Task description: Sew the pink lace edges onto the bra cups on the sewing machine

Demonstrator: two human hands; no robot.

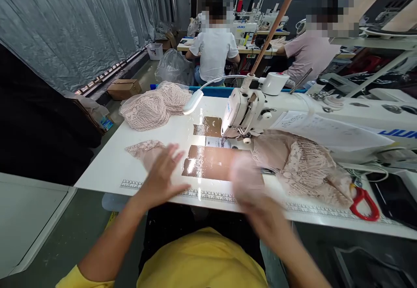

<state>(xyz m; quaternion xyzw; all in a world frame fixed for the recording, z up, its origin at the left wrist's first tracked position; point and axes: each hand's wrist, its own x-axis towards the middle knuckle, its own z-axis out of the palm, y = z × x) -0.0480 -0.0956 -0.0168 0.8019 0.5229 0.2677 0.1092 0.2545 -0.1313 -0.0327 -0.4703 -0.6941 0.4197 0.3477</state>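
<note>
My left hand (162, 176) hovers at the left part of the white sewing table, fingers spread, overlapping a small beige lace piece (146, 151) in view. Whether it touches the lace, I cannot tell. My right hand (245, 176) is smeared by motion in front of the brown taped strip (211, 163) below the needle, so its fingers do not show clearly. The sewing machine (243, 112) stands behind that strip with its lamp lit. Right of my right hand, a heap of beige lace fabric (306, 166) lies under the machine arm.
More lace pieces (150, 105) are piled at the table's far left. Red-handled scissors (365, 203) and a black phone-like device (394, 196) lie at the right. A printed ruler (211, 196) runs along the front edge. Two people sit farther back; a cardboard box (124, 89) stands on the floor.
</note>
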